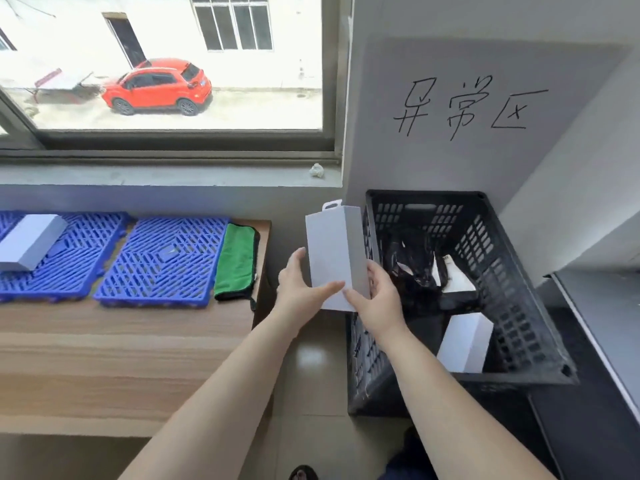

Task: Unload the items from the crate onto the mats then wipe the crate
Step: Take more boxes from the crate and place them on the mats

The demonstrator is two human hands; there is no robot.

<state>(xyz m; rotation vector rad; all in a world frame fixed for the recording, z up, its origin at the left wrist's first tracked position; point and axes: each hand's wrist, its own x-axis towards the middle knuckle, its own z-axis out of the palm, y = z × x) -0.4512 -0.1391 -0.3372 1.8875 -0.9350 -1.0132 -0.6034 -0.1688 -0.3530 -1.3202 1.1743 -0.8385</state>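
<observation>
Mid-unload, I had both hands, left (300, 285) and right (375, 299), fingers clamped on a white box (337, 252) just left of the crate (512, 271); next, I reckoned, the empty blue mat (162, 261).

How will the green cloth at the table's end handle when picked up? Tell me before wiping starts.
The green cloth will probably go floppy: it lies folded, following the table's surface. It looks thin, likely light for its size. Its corner hangs toward the table edge, so it may unfold and dangle when lifted.
</observation>
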